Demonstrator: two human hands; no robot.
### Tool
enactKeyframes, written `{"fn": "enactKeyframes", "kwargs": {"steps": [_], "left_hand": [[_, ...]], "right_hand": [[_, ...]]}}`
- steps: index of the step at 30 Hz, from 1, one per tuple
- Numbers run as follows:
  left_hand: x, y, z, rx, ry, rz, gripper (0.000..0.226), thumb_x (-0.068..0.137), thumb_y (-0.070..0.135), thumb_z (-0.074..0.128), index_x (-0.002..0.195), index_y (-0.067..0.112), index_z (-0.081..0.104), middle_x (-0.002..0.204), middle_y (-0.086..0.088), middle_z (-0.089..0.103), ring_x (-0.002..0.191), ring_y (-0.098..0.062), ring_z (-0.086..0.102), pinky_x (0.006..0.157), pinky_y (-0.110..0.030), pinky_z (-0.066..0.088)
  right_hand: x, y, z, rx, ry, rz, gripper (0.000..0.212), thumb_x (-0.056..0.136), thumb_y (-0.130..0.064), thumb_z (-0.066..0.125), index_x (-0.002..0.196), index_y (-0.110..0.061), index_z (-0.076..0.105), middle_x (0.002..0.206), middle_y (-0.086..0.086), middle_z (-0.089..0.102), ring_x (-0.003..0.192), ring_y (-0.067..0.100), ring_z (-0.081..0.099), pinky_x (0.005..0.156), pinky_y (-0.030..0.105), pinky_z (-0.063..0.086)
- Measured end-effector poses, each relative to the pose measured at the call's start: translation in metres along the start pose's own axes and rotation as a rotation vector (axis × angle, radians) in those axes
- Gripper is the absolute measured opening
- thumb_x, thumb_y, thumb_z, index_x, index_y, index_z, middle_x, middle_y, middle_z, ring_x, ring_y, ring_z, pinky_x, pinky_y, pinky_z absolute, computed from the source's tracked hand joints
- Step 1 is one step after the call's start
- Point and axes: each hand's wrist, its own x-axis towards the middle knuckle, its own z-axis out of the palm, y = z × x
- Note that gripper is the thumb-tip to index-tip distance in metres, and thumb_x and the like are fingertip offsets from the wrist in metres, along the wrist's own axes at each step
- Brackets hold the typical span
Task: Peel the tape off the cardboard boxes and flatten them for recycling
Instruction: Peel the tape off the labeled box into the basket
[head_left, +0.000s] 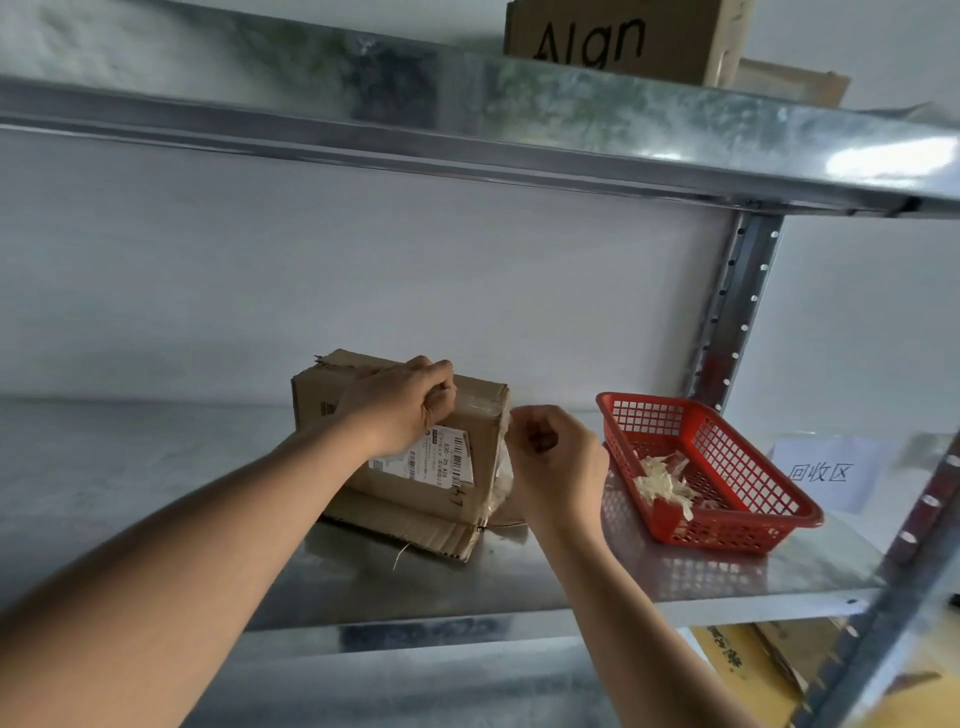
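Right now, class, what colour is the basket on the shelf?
Red: the basket, a plastic lattice, shows best in the head view.

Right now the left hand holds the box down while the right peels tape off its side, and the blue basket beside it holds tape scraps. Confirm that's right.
One thing is wrong: the basket is red, not blue, as the head view shows. The rest stands: the left hand holds the box down, the right hand peels tape off its side, and scraps lie in the basket.

Box (415, 467) label (431, 460) too small to read. Top box (618, 41) cut off at edge. Left fingers (441, 400) curled out of sight.
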Motion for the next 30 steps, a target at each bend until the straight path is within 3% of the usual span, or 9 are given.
{"fn": "enactKeyframes", "kwargs": {"steps": [6,9,11,14,18,20,24,27,30], "left_hand": [[0.005,0.037,0.013,0.033,0.054,-0.063,0.019,0.094,0.033,0.025,0.082,0.036,0.04,0.086,0.014,0.052,0.074,-0.011,0.057,0.087,-0.039,0.044],[0.01,0.041,0.021,0.05,0.094,-0.075,0.022,0.102,0.026,0.038,0.083,0.036,0.041,0.081,0.015,0.053,0.069,-0.005,0.054,0.089,-0.042,0.049],[0.014,0.041,0.023,0.053,0.097,-0.09,0.019,0.105,0.034,0.038,0.087,0.035,0.045,0.082,0.015,0.053,0.07,-0.006,0.054,0.089,-0.041,0.048],[0.017,0.055,0.027,0.082,0.082,-0.078,0.028,0.1,0.048,0.026,0.093,0.031,0.047,0.084,0.012,0.054,0.073,-0.011,0.056,0.087,-0.039,0.044],[0.021,0.075,0.033,0.078,0.114,-0.091,0.015,0.103,0.042,0.039,0.095,0.032,0.048,0.086,0.014,0.054,0.072,-0.009,0.057,0.077,-0.036,0.048],[0.024,0.084,0.035,0.051,0.109,-0.097,0.01,0.103,0.035,0.048,0.093,0.033,0.048,0.086,0.016,0.054,0.073,-0.008,0.057,0.072,-0.034,0.048],[0.032,0.102,0.042,0.058,0.122,-0.105,0.015,0.105,0.04,0.046,0.093,0.032,0.048,0.087,0.015,0.054,0.071,-0.006,0.054,0.073,-0.034,0.042],[0.034,0.107,0.045,0.087,0.141,-0.125,0.018,0.106,0.042,0.042,0.092,0.031,0.048,0.084,0.013,0.052,0.068,-0.006,0.052,0.075,-0.035,0.042],[0.033,0.108,0.043,0.096,0.136,-0.129,0.019,0.105,0.042,0.041,0.093,0.031,0.049,0.085,0.012,0.053,0.068,-0.006,0.053,0.076,-0.034,0.044]], "right_hand": [[0.007,0.003,-0.034,-0.041,0.059,-0.014,0.018,0.085,-0.01,0.071,0.082,-0.026,0.077,0.075,-0.013,0.072,0.072,0.002,0.067,0.071,0.026,0.056],[0.009,0.002,-0.06,0.032,0.201,0.013,0.011,0.086,-0.014,0.072,0.088,-0.024,0.075,0.078,-0.014,0.071,0.074,0.002,0.067,0.075,0.037,0.058],[0.019,-0.001,-0.081,0.039,0.225,-0.035,0.011,0.087,-0.015,0.074,0.09,-0.026,0.074,0.081,-0.015,0.072,0.075,0.002,0.067,0.075,0.031,0.058],[0.036,0.001,-0.104,-0.078,0.136,-0.109,0.011,0.088,-0.023,0.08,0.094,-0.033,0.079,0.095,-0.016,0.071,0.081,-0.006,0.063,0.077,0.004,0.041],[0.058,0.028,-0.122,-0.18,0.129,-0.123,0.016,0.082,-0.029,0.085,0.098,-0.029,0.082,0.103,-0.008,0.068,0.088,-0.015,0.053,0.083,0.001,0.033],[0.065,0.041,-0.131,-0.226,0.077,-0.087,0.013,0.084,-0.025,0.084,0.097,-0.028,0.083,0.098,-0.007,0.076,0.082,-0.003,0.061,0.085,0.017,0.047],[0.071,0.063,-0.144,-0.484,-0.158,-0.03,0.014,0.091,-0.008,0.075,0.093,-0.019,0.083,0.091,-0.002,0.078,0.071,0.006,0.065,0.061,0.012,0.041],[0.074,0.079,-0.145,-0.675,-0.426,0.037,0.019,0.094,0.001,0.064,0.087,-0.01,0.078,0.087,0.004,0.075,0.07,0.013,0.066,0.061,0.025,0.057],[0.079,0.087,-0.147,-0.719,-0.478,0.073,0.006,0.094,-0.007,0.071,0.091,-0.009,0.075,0.084,0.002,0.072,0.069,0.012,0.066,0.06,0.023,0.055]]}}
